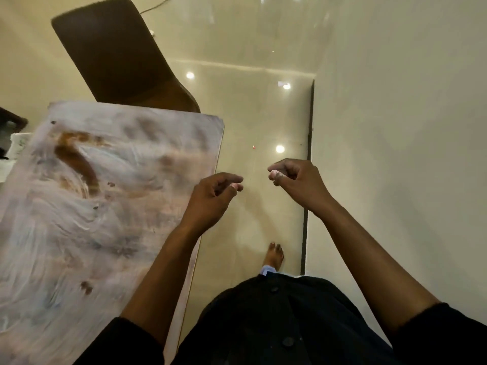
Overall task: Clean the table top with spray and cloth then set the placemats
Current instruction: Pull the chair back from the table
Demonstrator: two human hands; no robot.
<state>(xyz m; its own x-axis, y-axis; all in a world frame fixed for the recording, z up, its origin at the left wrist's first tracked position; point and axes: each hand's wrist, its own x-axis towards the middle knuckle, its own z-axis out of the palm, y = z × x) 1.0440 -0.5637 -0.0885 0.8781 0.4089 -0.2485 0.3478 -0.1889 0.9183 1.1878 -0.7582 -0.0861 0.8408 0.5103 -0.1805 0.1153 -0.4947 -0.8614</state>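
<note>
The table top (87, 206) fills the left of the view, a marbled white, grey and brown surface with a few dark specks. My left hand (213, 196) hovers just past the table's right edge, over the floor. Its fingers are curled with the thumb near the index finger, and it holds nothing. My right hand (295, 180) is raised beside it, a little further right, curled into a loose fist that is also empty. The two hands are apart. No spray bottle, cloth or placemat shows in this view.
A dark brown chair (118, 56) stands at the far end of the table. A pale wall (395, 154) with a dark skirting strip (307, 193) runs close on the right. Glossy floor tiles (253, 114) lie between. My bare foot (275, 255) is on the floor. Papers (15, 148) lie at the left edge.
</note>
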